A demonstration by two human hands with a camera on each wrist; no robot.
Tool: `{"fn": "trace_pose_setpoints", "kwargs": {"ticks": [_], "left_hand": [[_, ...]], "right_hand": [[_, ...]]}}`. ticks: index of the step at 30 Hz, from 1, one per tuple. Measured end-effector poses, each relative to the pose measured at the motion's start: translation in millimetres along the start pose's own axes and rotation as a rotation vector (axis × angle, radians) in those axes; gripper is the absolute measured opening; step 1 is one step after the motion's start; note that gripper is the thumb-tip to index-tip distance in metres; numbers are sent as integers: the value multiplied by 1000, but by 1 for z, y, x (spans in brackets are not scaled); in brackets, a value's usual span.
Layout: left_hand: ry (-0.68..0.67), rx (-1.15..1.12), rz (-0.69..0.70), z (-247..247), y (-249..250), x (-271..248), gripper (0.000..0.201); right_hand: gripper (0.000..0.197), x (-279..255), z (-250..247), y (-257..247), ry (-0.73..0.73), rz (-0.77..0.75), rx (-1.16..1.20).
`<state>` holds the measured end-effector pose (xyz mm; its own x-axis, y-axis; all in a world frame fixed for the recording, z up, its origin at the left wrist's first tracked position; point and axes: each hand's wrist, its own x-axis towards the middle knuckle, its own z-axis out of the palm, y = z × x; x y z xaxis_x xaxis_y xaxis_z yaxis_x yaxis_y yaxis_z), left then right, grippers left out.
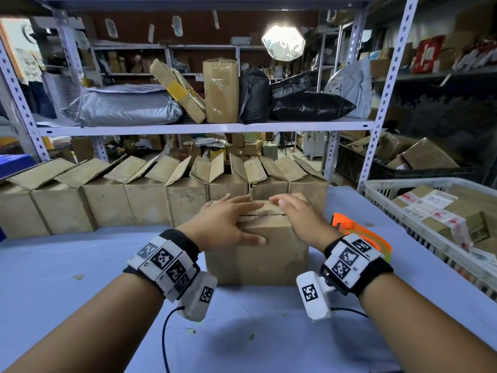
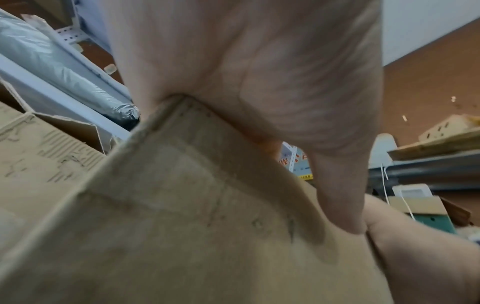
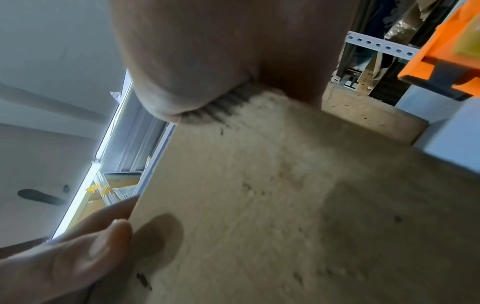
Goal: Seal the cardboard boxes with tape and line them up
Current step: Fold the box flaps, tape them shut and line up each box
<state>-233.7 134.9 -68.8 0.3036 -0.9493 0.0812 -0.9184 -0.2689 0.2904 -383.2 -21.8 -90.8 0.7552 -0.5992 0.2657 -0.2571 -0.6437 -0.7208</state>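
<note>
Boxes (image 1: pixel 150 203) are what we're dealing with, a whole row of them with flaps up, lined along the back of the blue table (image 1: pixel 80 265). Behind that row stands a metal rack (image 1: pixel 204 127), its shelf loaded with grey and black bags plus a couple of taped parcels. Off to the right sits a white basket (image 1: pixel 387 208) with labelled parcels inside.

Our box (image 1: pixel 269 249) stands on the table in front of the row, roughly centre, with its back close to or touching the row. Its top flaps are folded down and meet along a ragged seam, no tape on it.

Our left hand (image 1: pixel 226 224) lies flat on the left flap, fingers straight and spread, thumb hanging over the front face. In the left wrist view the palm (image 2: pixel 272 82) sits right on the box's top edge (image 2: pixel 182 185). Our right hand (image 1: pixel 298 216) rests on the right side of the top, fingers stretched out loose across the flap, not gripping anything. From the right wrist the heel of the hand (image 3: pixel 207 61) presses the corner of the cardboard (image 3: pixel 285 195).

An orange tape gun (image 1: pixel 357 232) lies on the table just right of the box, partly hidden behind our right wrist, and it shows at the edge of the right wrist view (image 3: pixel 446 51).
</note>
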Motion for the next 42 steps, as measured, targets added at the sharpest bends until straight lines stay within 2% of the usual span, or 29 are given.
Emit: {"fn": "trace_pose_setpoints", "kwargs": {"ticks": [4,5,9,14,20,23,27,33,37,42], "left_hand": [[-60,256,-10,6,4,4,99],[-67,304,-18,7,6,6,102],[-87,334,-40,8,9,9,110],[-115,293,-31,1,-5,4,118],[-91,238,-53,1,-24,-4,120],[-51,242,-69,4,-26,-1,119],[-13,304,-113,2,-31,12,115],[-10,348,-139,-6,-41,37,105],[-12,331,-142,-7,-44,47,104],[48,307,-124,-3,-49,48,99]], "right_hand": [[40,3,-10,-6,-141,26,-202],[46,4,-11,-9,-182,19,-276],[100,5,-2,-22,-304,-29,-511],[118,-1,-13,-9,-384,-151,-646],[122,-3,-20,1,-407,-183,-644],[118,2,-16,2,-386,-159,-658],[110,19,-5,4,-326,-166,-676],[107,53,2,5,-328,-148,-690],[104,66,-1,9,-336,-166,-693],[104,73,4,11,-308,-192,-725]]}}
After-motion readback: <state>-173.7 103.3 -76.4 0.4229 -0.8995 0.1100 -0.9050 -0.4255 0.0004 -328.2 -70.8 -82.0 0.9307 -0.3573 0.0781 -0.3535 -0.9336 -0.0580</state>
